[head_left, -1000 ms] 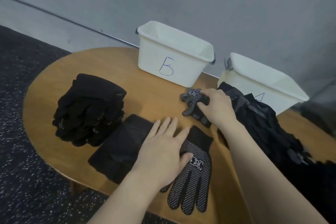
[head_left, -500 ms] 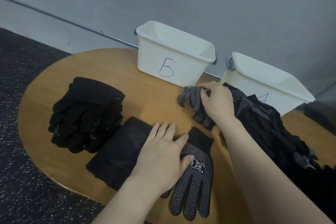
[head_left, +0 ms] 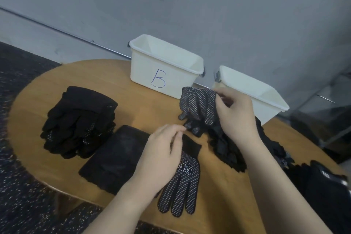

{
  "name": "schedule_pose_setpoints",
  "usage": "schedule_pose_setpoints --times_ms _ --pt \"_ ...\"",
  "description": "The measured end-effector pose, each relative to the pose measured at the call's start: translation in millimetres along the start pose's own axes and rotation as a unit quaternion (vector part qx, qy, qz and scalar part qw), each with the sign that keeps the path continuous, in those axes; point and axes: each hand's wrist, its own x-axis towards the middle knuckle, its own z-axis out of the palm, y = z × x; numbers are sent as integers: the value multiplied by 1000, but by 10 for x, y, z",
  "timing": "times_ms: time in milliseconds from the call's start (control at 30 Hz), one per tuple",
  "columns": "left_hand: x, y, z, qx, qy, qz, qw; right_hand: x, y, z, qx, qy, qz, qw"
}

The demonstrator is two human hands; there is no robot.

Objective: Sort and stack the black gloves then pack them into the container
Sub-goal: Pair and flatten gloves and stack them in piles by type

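right hand (head_left: 235, 114) pinches a dotted glove (head_left: 197, 106) held up at 12 o'clock, before bin B (head_left: 165, 66) | left hand (head_left: 163, 152) loosely curled, holding nothing, over flat glove (head_left: 182, 182) at 6 o'clock | stacked gloves (head_left: 79, 119) at 9 o'clock | loose pile (head_left: 228, 148) at 3 o'clock on table (head_left: 142, 112)

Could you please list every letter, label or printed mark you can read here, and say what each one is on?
"B": handwritten in blue on the front of the left white bin.
White printed mark on the flat dotted glove: too blurred to read.
White tag on the dark pile at the right edge: unreadable.
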Motion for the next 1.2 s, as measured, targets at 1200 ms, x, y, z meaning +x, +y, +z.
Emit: schedule_pose_setpoints --times_ms 1200 --pt "-147 248 30 -379 -71 -188 903 -1099 402 79 312 -211 259 889"
